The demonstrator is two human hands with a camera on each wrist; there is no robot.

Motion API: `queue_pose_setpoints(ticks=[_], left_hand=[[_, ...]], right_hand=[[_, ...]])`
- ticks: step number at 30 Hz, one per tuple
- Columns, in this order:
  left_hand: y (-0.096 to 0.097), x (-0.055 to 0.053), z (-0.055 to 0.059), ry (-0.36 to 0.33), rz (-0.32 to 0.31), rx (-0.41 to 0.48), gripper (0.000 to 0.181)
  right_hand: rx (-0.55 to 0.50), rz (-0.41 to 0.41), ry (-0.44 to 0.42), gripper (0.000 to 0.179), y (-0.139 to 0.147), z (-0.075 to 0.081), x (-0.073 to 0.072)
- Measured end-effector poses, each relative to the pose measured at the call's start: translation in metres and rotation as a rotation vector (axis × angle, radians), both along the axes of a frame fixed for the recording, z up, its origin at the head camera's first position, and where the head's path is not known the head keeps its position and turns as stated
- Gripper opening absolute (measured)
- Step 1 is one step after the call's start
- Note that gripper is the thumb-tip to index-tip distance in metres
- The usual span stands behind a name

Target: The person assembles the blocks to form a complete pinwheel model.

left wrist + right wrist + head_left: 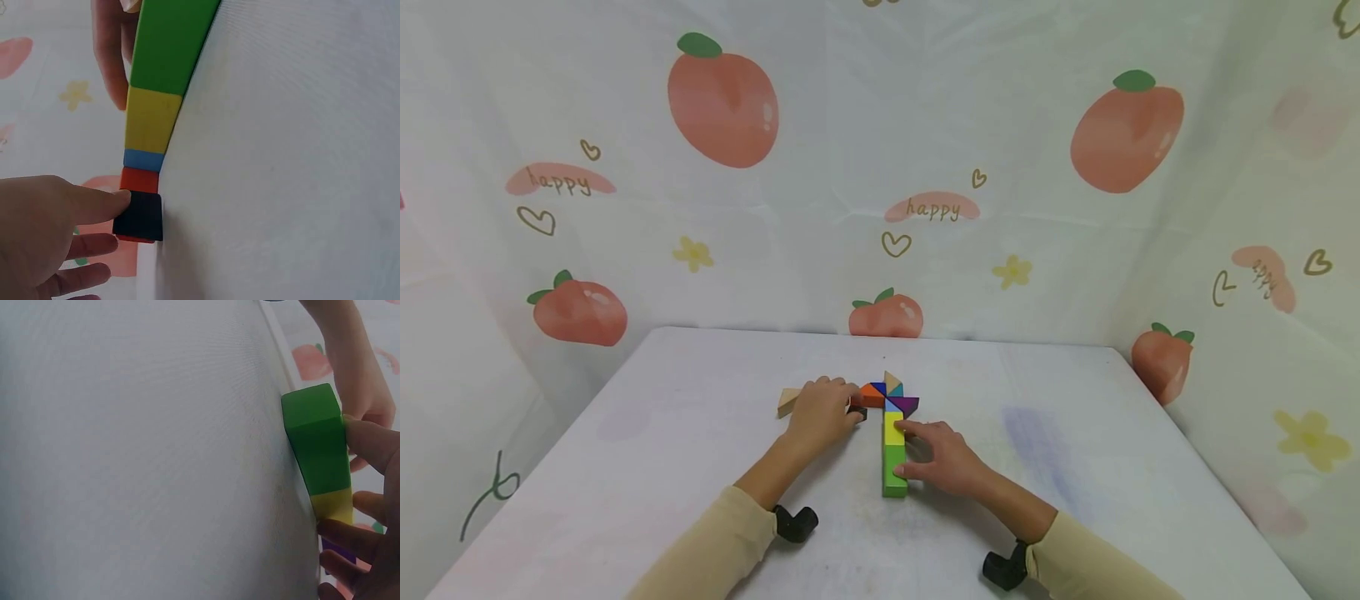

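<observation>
My left hand [823,412] pinches a dark block [139,215], its thumb on the block's upper edge in the left wrist view. The block stands in front of a red-orange block [872,401], which it partly covers. My right hand [951,458] rests against a row of blocks, thumb on the green block [894,471] and fingertips at the yellow block [892,429]. Beyond the yellow one, a light-blue block [891,406] meets several triangular pieces, among them a purple triangle [906,405] and a teal triangle [897,390].
A plain wooden block [787,401] lies left of my left hand. Another wood-coloured triangle [891,382] points to the back of the white table [700,367]. Behind hangs a fruit-print cloth [827,125]. A black wrist mount [796,523] sits below each forearm.
</observation>
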State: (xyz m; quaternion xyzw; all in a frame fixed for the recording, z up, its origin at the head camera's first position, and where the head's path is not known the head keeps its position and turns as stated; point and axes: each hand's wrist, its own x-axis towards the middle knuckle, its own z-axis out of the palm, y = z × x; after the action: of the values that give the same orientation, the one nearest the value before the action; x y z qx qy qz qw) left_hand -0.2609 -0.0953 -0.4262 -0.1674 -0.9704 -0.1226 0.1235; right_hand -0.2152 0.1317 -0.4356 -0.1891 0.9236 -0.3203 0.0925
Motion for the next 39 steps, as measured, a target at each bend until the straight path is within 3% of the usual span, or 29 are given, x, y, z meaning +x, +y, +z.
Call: queue_pose_setpoints(ticks=[7, 13, 28, 39], left_hand=[[-0.012, 0.003, 0.004, -0.172, -0.002, 0.178, 0.016], [-0.011, 0.003, 0.005, -0.261, -0.001, 0.233, 0.014], [0.005, -0.003, -0.004, -0.187, -0.06, 0.29, 0.009], [0.011, -0.008, -0.008, -0.19, -0.035, 0.333, 0.009]], right_hand=[[0.001, 0.003, -0.005, 0.071, 0.001, -0.002, -0.001], [-0.002, 0.0, -0.014, 0.072, 0.001, -0.003, -0.002], [-0.011, 0.003, -0.006, 0.071, 0.002, -0.002, -0.001], [-0.01, 0.012, -0.003, 0.071, 0.002, -0.001, -0.001]])
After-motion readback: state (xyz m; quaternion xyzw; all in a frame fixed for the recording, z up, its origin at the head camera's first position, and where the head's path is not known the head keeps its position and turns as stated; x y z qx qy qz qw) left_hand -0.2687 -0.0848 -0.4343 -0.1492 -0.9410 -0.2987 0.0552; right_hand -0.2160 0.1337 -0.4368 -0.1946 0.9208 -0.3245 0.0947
